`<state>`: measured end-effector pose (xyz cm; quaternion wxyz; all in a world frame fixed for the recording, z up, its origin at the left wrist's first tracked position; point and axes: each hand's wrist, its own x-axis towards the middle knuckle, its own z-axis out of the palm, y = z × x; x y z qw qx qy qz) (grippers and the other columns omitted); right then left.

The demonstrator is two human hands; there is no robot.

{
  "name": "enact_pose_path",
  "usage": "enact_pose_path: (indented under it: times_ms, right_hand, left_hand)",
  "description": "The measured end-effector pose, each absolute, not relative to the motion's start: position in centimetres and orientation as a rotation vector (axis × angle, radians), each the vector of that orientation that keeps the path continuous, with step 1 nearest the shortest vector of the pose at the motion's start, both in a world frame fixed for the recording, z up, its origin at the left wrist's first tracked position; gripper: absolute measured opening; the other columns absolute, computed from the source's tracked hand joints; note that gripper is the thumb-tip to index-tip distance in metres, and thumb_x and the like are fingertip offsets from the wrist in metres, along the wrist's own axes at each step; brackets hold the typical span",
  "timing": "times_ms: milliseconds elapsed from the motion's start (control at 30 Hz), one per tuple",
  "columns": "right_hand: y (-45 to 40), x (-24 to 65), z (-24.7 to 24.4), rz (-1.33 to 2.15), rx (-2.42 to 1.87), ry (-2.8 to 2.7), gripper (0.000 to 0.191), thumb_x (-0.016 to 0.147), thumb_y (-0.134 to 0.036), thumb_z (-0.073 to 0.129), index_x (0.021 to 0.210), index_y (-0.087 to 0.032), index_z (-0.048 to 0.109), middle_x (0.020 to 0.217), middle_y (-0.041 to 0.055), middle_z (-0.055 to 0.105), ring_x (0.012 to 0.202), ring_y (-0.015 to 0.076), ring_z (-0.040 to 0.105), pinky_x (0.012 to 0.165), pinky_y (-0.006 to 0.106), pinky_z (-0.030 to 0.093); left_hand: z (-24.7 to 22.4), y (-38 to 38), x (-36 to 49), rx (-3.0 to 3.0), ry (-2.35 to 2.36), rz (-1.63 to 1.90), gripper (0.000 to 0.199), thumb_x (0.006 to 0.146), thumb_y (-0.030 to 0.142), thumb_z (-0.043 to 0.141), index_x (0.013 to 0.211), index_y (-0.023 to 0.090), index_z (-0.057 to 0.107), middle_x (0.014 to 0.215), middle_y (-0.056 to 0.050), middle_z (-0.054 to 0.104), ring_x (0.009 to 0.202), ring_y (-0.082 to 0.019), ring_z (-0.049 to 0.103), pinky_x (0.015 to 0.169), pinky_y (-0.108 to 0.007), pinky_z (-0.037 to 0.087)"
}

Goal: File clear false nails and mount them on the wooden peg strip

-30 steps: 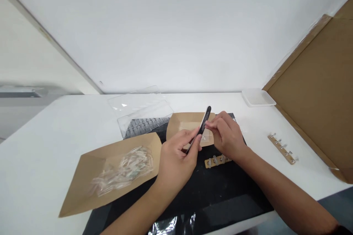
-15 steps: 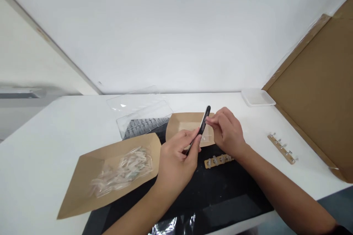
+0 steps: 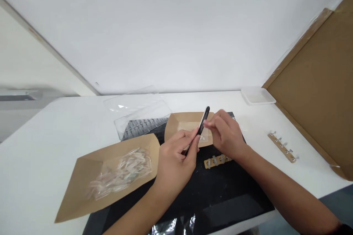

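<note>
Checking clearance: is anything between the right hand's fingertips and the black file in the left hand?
Nothing visible stands in the way. The fingertips of the right hand sit right at the slim black file held in the left hand; whether they touch it is too blurred to tell.

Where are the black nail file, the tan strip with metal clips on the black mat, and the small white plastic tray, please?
black nail file point(image 3: 206, 112): head view, on its upper end.
tan strip with metal clips point(image 3: 222, 162): head view, on the middle of the strip.
small white plastic tray point(image 3: 266, 101): head view, on its front rim.
</note>
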<state>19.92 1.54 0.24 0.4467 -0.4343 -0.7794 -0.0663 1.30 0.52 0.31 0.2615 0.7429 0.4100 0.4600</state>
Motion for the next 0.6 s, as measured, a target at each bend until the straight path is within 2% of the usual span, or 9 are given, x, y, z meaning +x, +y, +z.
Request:
enact_pose_path:
  times_ms: [367,500,600]
  right_hand:
    - [1.58,19.81,-0.02,-0.201,-1.063,-1.987,0.023,0.105,-0.015,0.053,0.083,-0.023,0.052,0.075,0.0009,0.047,0.066,0.0167,0.044,0.058,0.030,0.035]
    - [1.41,19.77,0.15,-0.207,-1.059,-1.949,0.021,0.104,-0.013,0.054,0.086,-0.022,0.054,0.077,0.0020,0.053,0.069,0.0170,0.051,0.059,0.029,0.039]
    - [1.33,19.86,0.37,-0.214,-1.056,-1.992,0.020,0.105,-0.014,0.053,0.087,-0.022,0.056,0.077,0.0022,0.054,0.069,0.0170,0.051,0.059,0.029,0.039]
  left_hand:
    - [0.64,0.64,1.16,1.998,1.146,1.255,0.023,0.102,0.028,0.061,0.101,0.024,0.084,0.072,0.001,0.069,0.058,-0.011,0.060,0.051,-0.021,0.048]
    - [0.69,0.52,1.19,2.009,1.133,1.247,0.026,0.102,0.029,0.061,0.089,0.023,0.083,0.073,0.000,0.070,0.056,-0.011,0.058,0.048,-0.021,0.046]
    - [0.72,0.45,1.21,2.000,1.122,1.258,0.025,0.101,0.027,0.061,0.094,0.024,0.084,0.072,0.001,0.069,0.056,-0.010,0.058,0.045,-0.020,0.043]
